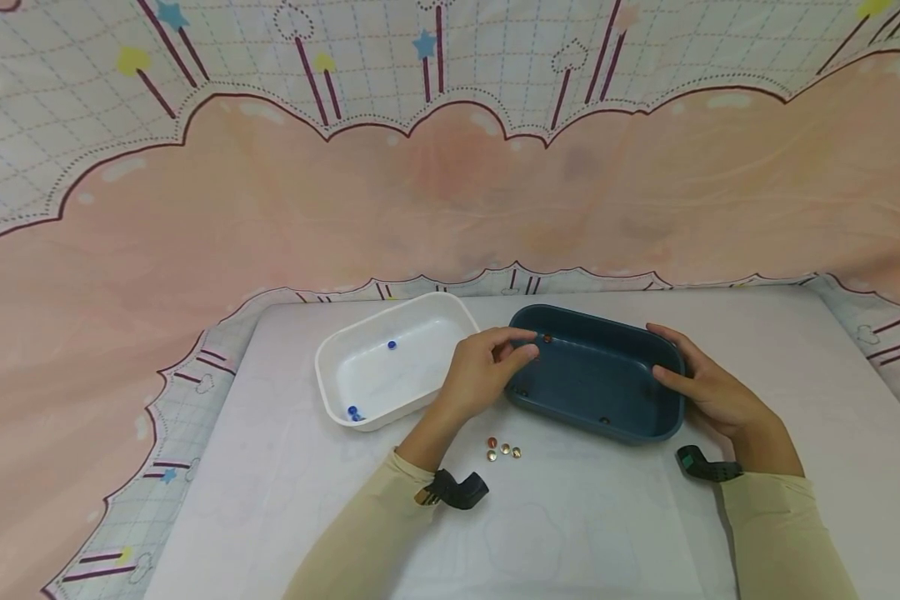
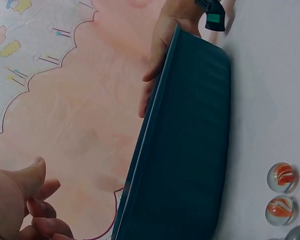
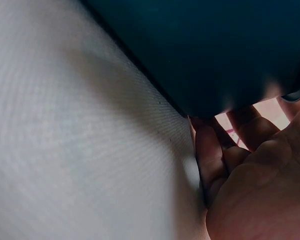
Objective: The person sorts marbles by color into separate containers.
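A dark teal tray (image 1: 596, 375) lies on the table, with a few small marbles inside, one of them a reddish marble (image 1: 547, 338). My right hand (image 1: 720, 396) grips its right end, thumb over the rim and fingers around the outside. In the right wrist view, fingers (image 3: 210, 150) touch the tray's wall. My left hand (image 1: 487, 367) hovers over the tray's left end, thumb and index finger apart near the reddish marble. No held thing shows in it in the left wrist view. Nearer the front, several marbles lie loose, including an orange-swirled marble (image 2: 281, 177).
A white tray (image 1: 321, 375) stands at the left, close to the teal one, holding a few blue marbles (image 1: 392, 345). The white table (image 1: 570, 517) meets a patterned pink cloth (image 1: 420, 200) at the back and left.
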The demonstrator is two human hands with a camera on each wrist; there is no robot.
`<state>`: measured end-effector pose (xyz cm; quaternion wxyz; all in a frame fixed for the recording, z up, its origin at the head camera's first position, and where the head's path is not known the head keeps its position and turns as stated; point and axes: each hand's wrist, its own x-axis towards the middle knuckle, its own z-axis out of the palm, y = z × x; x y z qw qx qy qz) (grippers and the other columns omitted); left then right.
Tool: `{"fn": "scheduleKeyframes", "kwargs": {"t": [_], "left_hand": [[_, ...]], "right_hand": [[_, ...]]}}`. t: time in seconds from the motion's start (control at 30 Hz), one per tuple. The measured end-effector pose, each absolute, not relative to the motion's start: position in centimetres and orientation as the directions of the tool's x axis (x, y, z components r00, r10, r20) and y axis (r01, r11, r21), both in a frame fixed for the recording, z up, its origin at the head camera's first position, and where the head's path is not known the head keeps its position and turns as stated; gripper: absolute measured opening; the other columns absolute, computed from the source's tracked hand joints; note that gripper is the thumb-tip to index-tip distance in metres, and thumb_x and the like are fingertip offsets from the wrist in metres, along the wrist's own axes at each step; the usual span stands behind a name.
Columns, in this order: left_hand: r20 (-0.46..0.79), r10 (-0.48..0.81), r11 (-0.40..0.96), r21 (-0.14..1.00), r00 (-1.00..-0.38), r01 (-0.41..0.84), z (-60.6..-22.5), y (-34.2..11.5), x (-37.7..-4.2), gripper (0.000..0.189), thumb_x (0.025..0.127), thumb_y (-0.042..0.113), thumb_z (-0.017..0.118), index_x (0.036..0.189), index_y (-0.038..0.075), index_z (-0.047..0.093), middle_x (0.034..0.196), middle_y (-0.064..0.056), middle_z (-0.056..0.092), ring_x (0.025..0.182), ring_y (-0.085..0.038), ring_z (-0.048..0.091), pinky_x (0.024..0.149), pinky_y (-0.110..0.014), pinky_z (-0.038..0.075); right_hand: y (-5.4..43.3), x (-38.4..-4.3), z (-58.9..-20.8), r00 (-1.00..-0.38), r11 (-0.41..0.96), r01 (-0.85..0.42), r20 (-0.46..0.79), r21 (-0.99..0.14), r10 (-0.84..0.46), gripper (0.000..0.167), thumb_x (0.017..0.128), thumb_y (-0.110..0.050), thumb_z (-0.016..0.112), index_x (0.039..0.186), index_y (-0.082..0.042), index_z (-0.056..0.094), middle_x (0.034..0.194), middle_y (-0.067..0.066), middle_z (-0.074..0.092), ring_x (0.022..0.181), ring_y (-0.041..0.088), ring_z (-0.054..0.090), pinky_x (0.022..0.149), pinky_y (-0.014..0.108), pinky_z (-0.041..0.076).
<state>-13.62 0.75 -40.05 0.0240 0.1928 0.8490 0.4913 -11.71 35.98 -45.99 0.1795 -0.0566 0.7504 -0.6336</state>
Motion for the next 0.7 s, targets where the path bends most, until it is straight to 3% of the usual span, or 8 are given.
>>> {"fn": "scheduleKeyframes", "kwargs": {"t": [0.27, 0.7], "left_hand": [[0.13, 0.34, 0.446, 0.85, -0.931, 0.281, -40.1, 0.4, -13.5, 0.031, 0.1, 0.033, 0.067, 0.125, 0.016, 0.074, 0.072, 0.002, 0.046, 0.065, -0.012, 0.044, 0.057, -0.022, 0.033], [0.101, 0.336, 0.433, 0.866, -0.936, 0.249, -40.4, -0.5, -13.1, 0.027, 0.1, 0.036, 0.066, 0.117, 0.017, 0.076, 0.073, 0.001, 0.046, 0.068, -0.015, 0.046, 0.059, -0.024, 0.034]], "right_hand": [[35.9, -11.7, -45.9, -0.928, 0.191, 0.147, -0.202, -0.971, -0.314, 0.075, 0.106, -0.012, 0.055, 0.164, -0.03, 0.013, 0.17, 0.02, -0.011, 0.152, 0.053, -0.006, 0.113, 0.08, 0.003], [35.9, -11.7, -45.8, -0.929, 0.18, 0.152, -0.203, -0.972, -0.31, 0.074, 0.105, -0.011, 0.055, 0.164, -0.03, 0.014, 0.17, 0.018, -0.012, 0.153, 0.051, -0.008, 0.114, 0.079, 0.0]]}}
